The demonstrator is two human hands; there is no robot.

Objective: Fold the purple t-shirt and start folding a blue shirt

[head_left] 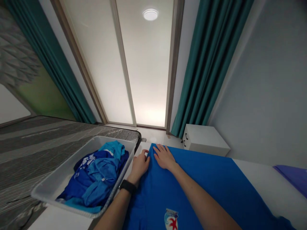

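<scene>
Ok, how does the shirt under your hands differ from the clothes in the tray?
The blue shirt lies spread flat on the white surface, while the clothes sit bunched in the tray. The shirt is one deep blue with a round badge; the clothes mix darker and lighter blues with white print. Your left hand and right hand rest on the shirt, not the clothes. Both are blue fabric.

2 hands | 1 blue T-shirt | 1 plastic tray — clothes inside uncounted | 1 wristwatch | 2 teal curtains
</scene>
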